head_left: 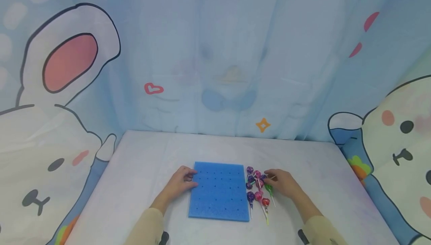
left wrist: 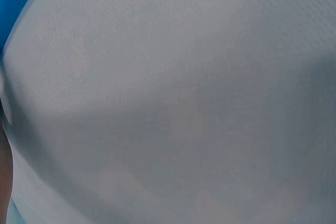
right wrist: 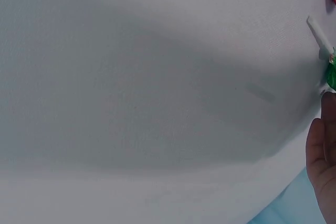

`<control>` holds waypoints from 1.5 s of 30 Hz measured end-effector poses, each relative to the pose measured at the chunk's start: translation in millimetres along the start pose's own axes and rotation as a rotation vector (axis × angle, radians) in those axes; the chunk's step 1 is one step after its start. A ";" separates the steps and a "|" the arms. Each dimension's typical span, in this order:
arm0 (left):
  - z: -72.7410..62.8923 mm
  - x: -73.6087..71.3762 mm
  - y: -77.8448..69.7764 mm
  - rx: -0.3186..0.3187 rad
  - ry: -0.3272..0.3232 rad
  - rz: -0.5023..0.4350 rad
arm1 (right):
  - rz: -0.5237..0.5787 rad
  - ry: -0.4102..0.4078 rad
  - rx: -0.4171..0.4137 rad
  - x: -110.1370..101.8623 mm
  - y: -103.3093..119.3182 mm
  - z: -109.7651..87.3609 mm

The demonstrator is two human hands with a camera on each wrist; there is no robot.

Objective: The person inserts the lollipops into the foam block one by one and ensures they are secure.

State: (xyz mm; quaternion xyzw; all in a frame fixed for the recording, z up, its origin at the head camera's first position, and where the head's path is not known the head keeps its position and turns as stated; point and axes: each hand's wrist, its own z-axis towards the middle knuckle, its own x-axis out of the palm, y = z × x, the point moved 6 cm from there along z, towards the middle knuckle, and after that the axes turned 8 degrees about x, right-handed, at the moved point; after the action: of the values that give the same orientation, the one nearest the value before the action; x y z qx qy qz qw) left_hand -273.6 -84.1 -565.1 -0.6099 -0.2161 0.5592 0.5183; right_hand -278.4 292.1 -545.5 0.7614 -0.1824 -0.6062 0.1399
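Note:
A blue foam board [head_left: 217, 192] with rows of small holes lies flat on the table. My left hand [head_left: 177, 182] is at its left edge, thumb and forefinger spread apart with their tips at the rim. To the right of the board lies a loose group of wrapped lollipops, among them a red one [head_left: 265, 202], a pink one [head_left: 258, 195] and a green one [head_left: 268, 188]. At the group's upper right, my right hand [head_left: 282, 181] pinches a purple lollipop [head_left: 264, 177], its pale stick showing by the fingers. The right wrist view catches only part of that hand beside green wrapping [right wrist: 332, 74].
A white cloth covers the table [head_left: 141, 151]. Behind and at both sides hangs a light blue curtain [head_left: 229, 50] printed with cartoon animals. More purple lollipops [head_left: 250, 196] lie close along the board's right edge.

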 end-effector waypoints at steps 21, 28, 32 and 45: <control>-1.4 0.1 -0.3 0.001 0.011 0.017 | -0.053 -0.046 -0.065 1.1 14.4 3.8; -1.0 -0.7 0.4 0.004 0.009 0.013 | -0.033 -0.162 -0.087 -12.3 21.9 1.7; -1.3 -1.1 0.5 0.005 0.009 0.012 | -0.002 -0.223 -0.100 -20.4 27.7 1.2; -1.6 -0.6 0.3 -0.005 0.008 0.019 | 0.148 -0.381 -0.151 -36.6 48.3 -1.9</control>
State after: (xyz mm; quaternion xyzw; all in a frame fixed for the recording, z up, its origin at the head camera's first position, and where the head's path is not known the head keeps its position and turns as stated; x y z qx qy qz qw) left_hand -272.4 -85.3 -565.4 -0.6155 -0.2096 0.5612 0.5122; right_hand -289.0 265.2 -492.2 0.6050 -0.2149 -0.7392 0.2037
